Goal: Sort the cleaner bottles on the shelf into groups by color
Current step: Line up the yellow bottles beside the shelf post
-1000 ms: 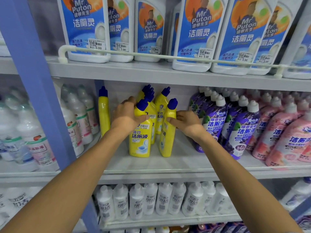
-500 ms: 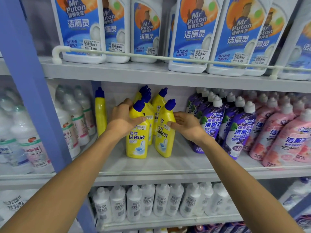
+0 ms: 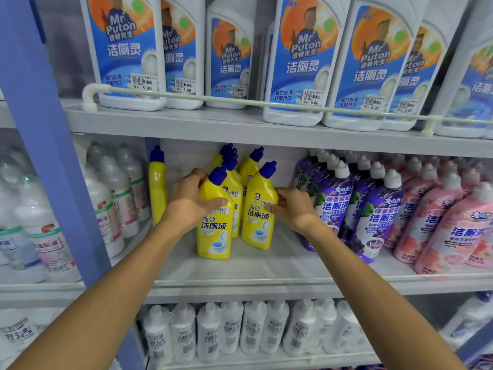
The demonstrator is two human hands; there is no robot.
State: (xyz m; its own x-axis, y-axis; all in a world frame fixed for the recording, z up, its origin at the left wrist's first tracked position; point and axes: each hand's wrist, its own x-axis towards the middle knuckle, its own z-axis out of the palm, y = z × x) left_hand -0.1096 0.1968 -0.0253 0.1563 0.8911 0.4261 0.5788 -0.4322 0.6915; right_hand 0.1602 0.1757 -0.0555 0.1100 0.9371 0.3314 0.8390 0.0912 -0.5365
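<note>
Head view: on the middle shelf [image 3: 266, 271], a yellow cluster [image 3: 249, 169] of cleaner bottles stands left of the purple bottles [image 3: 330, 206] and pink bottles [image 3: 453, 231]. The left hand [image 3: 192, 201] is wrapped around the front bottle [image 3: 213, 231], thumb across its label. The right hand [image 3: 293, 209] clasps the next bottle [image 3: 257, 228], fingers curled on its side. A lone bottle [image 3: 158, 188], also yellow, stands apart at the far left.

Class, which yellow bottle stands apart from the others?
The lone yellow bottle at the shelf's left end; the other yellow bottles cluster together to its right.

Grey shelves [image 3: 293, 275]; blue upright post [image 3: 53, 156]
</note>
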